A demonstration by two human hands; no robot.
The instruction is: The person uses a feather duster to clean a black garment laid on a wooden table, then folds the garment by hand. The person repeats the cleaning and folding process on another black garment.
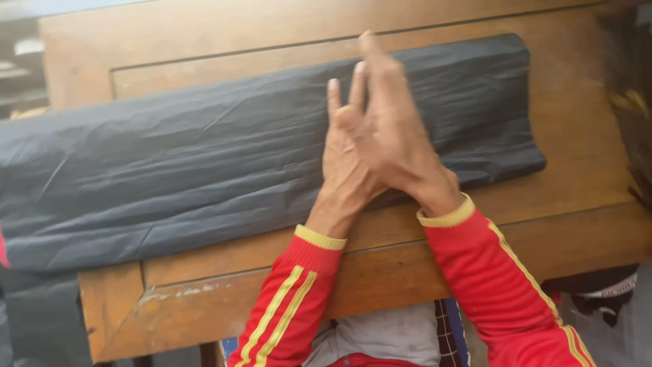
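Nearest the viewer, two red sleeves with yellow stripes rise over the front edge of the wooden table (204, 278), and the hands meet at mid-frame — the right hand (397, 136) crossed over the left hand (346, 156), fingers of both extended and unclenched, grasping nothing. Directly beneath and beyond the fingers lies the folded black plastic sheet (204, 163), long axis running left to right across the table; both hands rest on its right-hand portion — the left palm apparently flat against it.
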